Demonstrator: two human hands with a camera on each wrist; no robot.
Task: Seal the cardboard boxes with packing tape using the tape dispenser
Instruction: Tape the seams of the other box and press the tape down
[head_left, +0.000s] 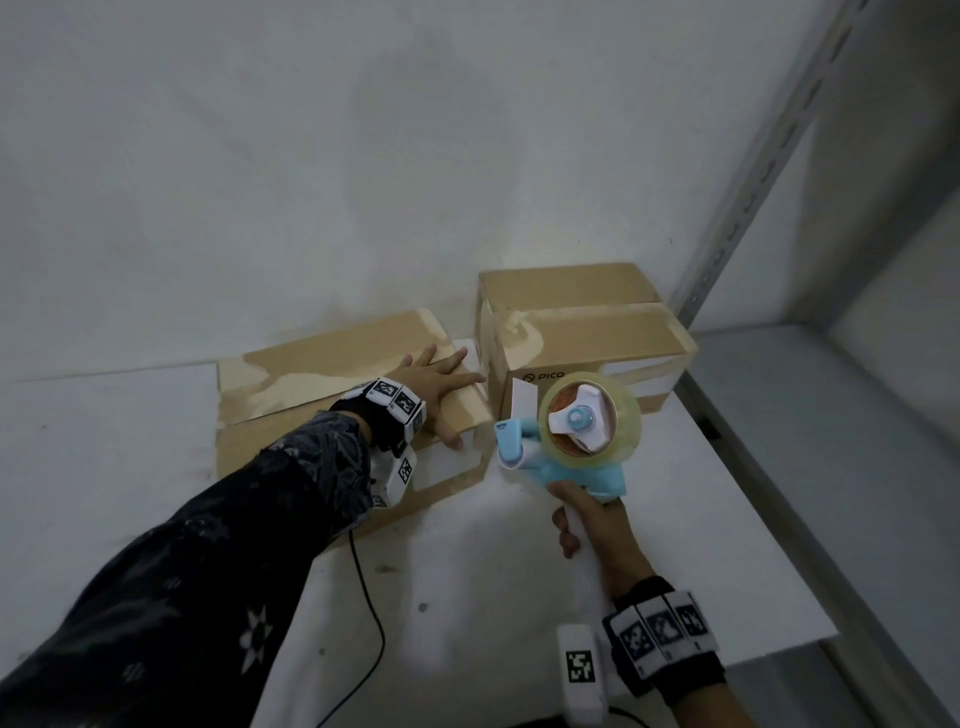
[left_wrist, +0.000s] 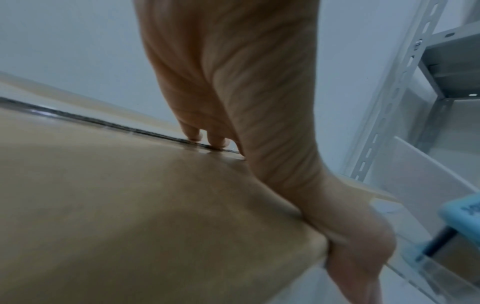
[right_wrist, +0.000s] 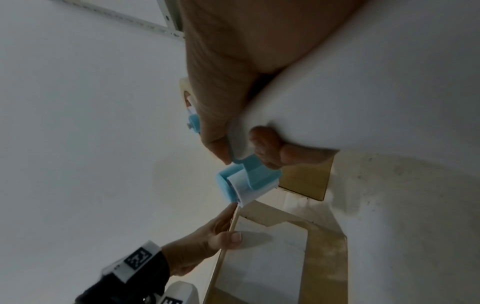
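Observation:
A flat cardboard box (head_left: 291, 405) lies on the white table (head_left: 509, 582) against the wall, with shiny tape over its top. My left hand (head_left: 436, 395) rests flat on its right end, fingers straight across the flap seam (left_wrist: 155, 134) and thumb over the near edge. My right hand (head_left: 592, 525) grips the white handle of a blue tape dispenser (head_left: 571, 441) carrying a clear tape roll, held just right of that box above the table. In the right wrist view the dispenser's blue head (right_wrist: 246, 181) hangs near the box's end face (right_wrist: 262, 257). A taller taped box (head_left: 587, 343) marked PICO stands behind the dispenser.
A grey metal shelf upright (head_left: 748, 176) rises at the right, beside the table's right edge. A black cable (head_left: 369, 613) runs over the table near my left forearm. The white wall (head_left: 363, 156) stands directly behind both boxes.

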